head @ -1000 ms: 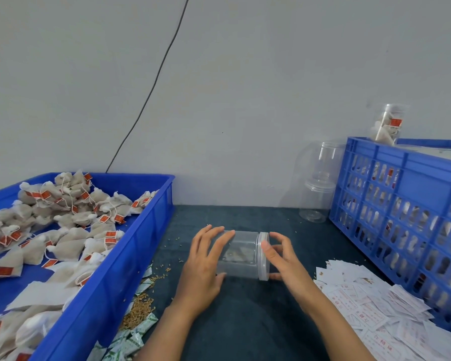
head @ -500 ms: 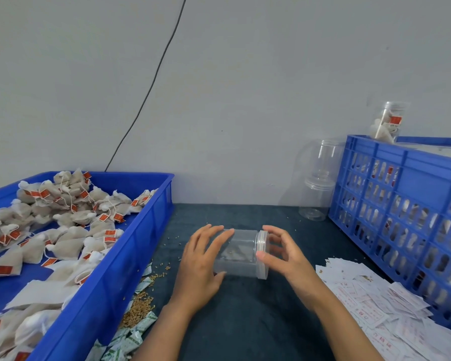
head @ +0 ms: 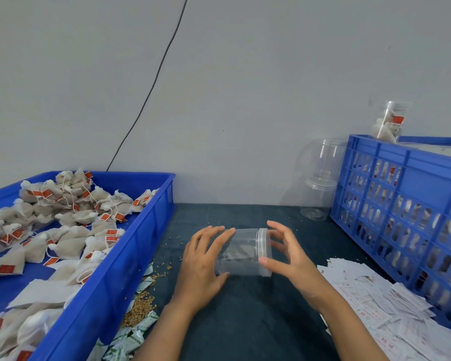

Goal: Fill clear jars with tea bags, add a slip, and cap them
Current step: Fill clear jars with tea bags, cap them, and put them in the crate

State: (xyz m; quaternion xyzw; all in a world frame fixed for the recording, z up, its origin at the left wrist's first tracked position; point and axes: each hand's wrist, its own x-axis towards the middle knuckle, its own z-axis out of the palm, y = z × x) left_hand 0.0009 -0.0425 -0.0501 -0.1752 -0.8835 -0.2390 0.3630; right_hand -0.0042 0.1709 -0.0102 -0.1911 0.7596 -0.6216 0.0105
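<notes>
Both hands grip jar (sideways); lid on

Soft, even, fairly bright light fills the room; shadows are faint and nothing glares on the grey wall. The wide lens bends the blue tray at left and the crate at right. Hands look slightly smeared.

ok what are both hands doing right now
Left hand: fingers curled round the body of the clear jar, holding it on its side.
Right hand: fingers and thumb curled round the jar's lid.
</notes>
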